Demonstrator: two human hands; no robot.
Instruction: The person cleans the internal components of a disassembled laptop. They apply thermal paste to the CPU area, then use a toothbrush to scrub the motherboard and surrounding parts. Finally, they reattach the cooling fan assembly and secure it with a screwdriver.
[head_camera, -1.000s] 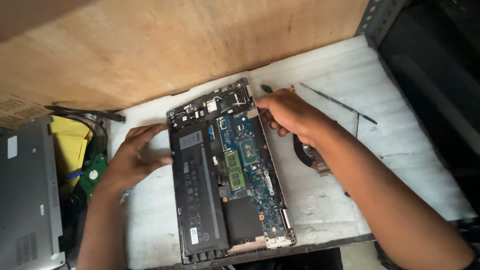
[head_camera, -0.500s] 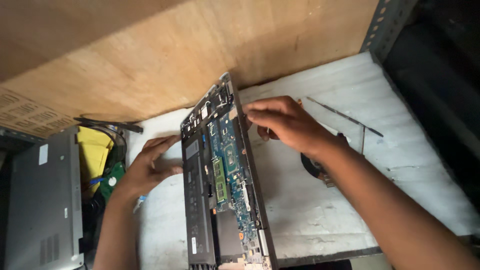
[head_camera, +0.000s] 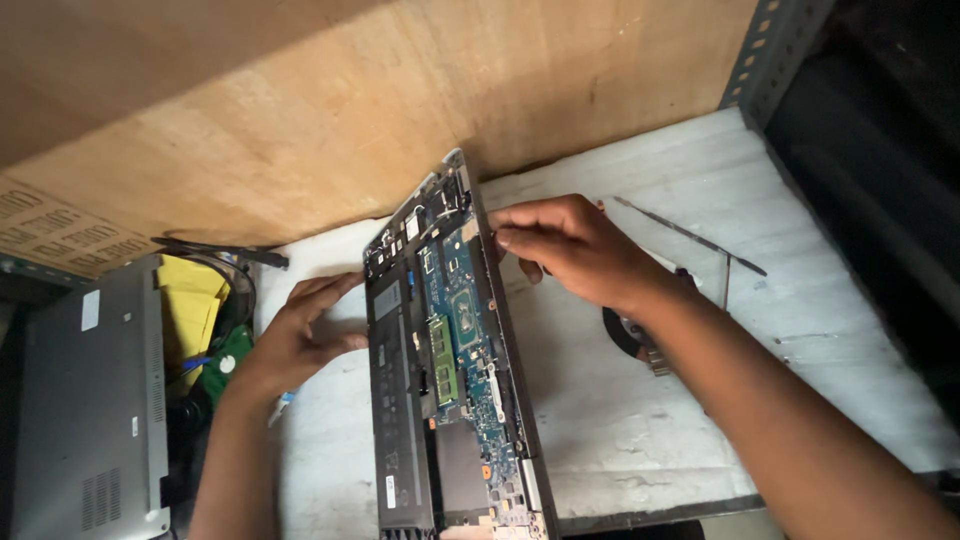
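Gripped on its left edge by the left hand (head_camera: 300, 335) and on its far right edge by the right hand (head_camera: 570, 250), the opened laptop (head_camera: 445, 370) is held tilted on the white table (head_camera: 640, 440).

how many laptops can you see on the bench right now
2. An opened laptop, its circuit board showing, is tilted up on its edge mid-bench between both hands. A closed grey laptop lies at the far left. Others may be out of view.
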